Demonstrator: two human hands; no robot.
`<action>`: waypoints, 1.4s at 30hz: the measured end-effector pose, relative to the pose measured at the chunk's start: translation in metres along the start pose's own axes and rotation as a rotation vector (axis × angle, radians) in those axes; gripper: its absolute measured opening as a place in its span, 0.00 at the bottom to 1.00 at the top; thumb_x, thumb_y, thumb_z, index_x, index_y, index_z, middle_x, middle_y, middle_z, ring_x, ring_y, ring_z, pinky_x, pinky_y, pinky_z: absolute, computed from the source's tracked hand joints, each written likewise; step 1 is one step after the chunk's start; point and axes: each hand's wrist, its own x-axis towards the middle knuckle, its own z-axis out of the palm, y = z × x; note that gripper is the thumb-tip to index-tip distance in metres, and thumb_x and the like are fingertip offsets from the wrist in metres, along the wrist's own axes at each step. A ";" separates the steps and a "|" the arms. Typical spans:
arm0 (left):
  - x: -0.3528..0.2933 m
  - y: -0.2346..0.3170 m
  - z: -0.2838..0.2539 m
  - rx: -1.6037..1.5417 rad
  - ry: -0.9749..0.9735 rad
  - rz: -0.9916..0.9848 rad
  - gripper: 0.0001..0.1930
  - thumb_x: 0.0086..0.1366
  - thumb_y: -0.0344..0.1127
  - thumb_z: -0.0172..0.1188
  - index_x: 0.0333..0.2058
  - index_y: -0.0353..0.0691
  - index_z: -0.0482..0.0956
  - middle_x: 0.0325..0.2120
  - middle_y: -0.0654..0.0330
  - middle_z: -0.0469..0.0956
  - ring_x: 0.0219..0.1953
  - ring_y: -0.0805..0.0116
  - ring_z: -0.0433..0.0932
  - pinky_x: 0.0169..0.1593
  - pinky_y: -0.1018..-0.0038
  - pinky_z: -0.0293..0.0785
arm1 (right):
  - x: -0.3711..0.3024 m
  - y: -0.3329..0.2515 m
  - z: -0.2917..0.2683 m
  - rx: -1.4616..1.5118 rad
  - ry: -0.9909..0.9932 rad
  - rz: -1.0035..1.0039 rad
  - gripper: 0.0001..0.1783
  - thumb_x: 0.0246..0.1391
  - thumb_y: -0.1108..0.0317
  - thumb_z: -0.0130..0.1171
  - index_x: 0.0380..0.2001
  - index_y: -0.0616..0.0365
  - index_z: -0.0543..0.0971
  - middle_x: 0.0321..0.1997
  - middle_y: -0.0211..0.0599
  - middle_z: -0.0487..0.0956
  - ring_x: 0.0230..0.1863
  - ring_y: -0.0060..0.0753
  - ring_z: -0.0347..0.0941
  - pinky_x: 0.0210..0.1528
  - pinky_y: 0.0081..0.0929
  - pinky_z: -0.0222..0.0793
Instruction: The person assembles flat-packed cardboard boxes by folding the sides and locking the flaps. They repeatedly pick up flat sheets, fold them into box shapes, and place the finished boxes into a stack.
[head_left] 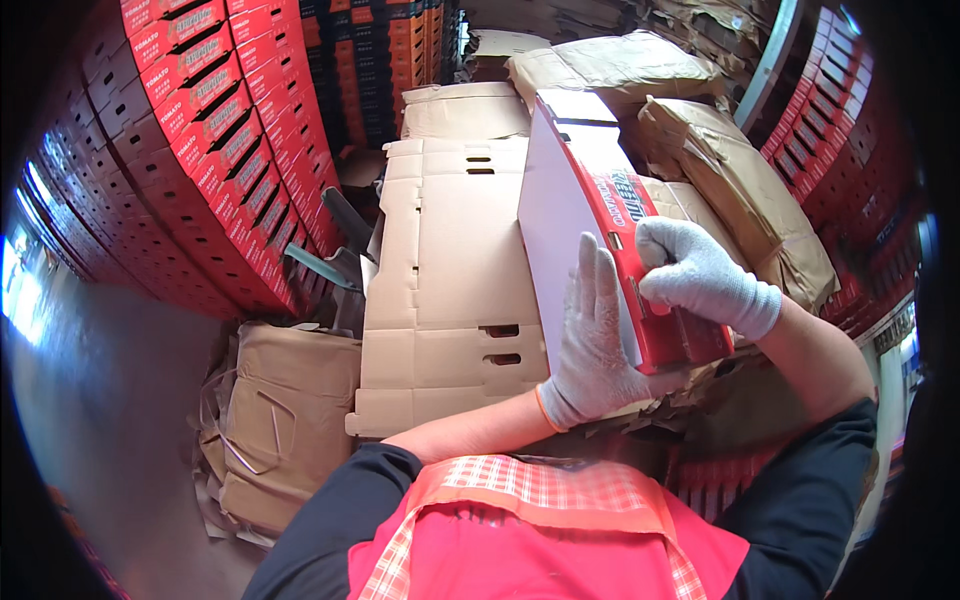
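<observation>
A red and white cardboard carton [556, 185] stands tilted on edge in front of me, its broad white face turned left and its printed red side turned right. My right hand [705, 275], in a pale grey knit glove, is closed at the red side, with its fingertips hidden near a slot. My left hand [597, 350], gloved alike, lies against the white face close to the carton's near end, fingers stretched upward. Left of the carton is a stack of flat brown cardboard blanks [450, 260] with oval hand slots.
Tall stacks of red cartons [215, 110] rise at the left, and more red cartons [820, 90] at the right. Brown paper-wrapped bundles [740, 180] lie behind and right of the carton. Another brown bundle [285, 425] sits on the floor [110, 400] at the near left.
</observation>
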 end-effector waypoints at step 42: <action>-0.264 -0.035 -0.098 -0.315 -1.203 -0.165 0.17 0.61 0.32 0.62 0.49 0.37 0.79 0.42 0.49 0.81 0.42 0.48 0.81 0.46 0.60 0.78 | -0.258 0.219 0.233 -0.133 1.156 0.652 0.43 0.31 0.62 0.80 0.52 0.61 0.70 0.42 0.48 0.81 0.42 0.52 0.80 0.46 0.42 0.75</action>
